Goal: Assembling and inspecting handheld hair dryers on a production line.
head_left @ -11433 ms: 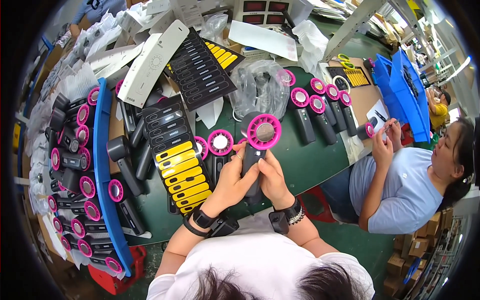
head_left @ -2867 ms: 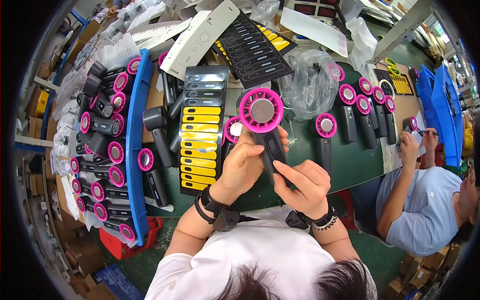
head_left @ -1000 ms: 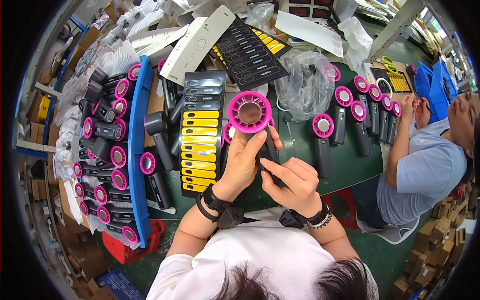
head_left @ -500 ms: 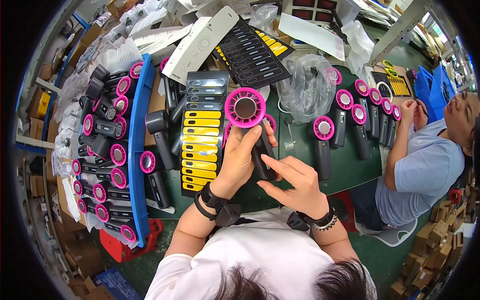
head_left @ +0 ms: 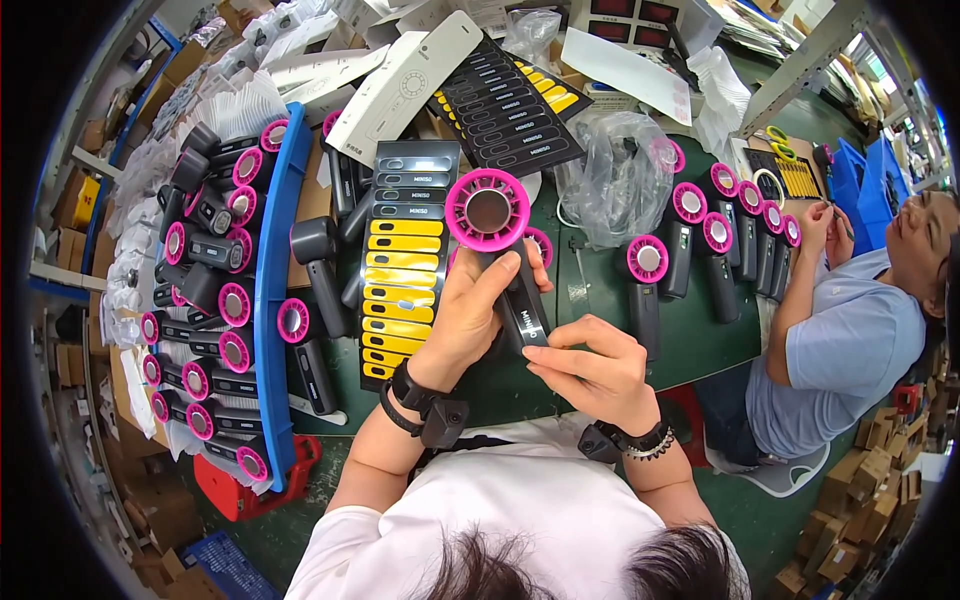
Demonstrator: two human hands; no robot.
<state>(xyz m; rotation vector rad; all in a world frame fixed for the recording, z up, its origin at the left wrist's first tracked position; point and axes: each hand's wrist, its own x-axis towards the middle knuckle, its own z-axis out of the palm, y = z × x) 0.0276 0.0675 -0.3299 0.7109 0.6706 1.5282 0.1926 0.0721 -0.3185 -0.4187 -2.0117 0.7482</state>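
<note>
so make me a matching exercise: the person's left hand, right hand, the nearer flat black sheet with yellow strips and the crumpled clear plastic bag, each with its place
1. left hand
2. right hand
3. nearer black sheet
4. clear bag

A. between the blue plastic tray and the held fan
B. around the handle of the pink-ringed dark grey fan
C. beyond the hands, right of the held fan's head
D. at the lower end of the held fan's handle

Pairs: 1-B, 2-D, 3-A, 4-C

1) A fan (head_left: 488,211) sits in the left hand (head_left: 468,305)
2) A sticker sheet (head_left: 403,290) lies left of the fan, on the table (head_left: 700,350)
3) A tray wall (head_left: 268,330) stands farther left, more fans (head_left: 235,304) beyond it
4) A plastic bag (head_left: 612,175) lies ahead, rightward
</note>
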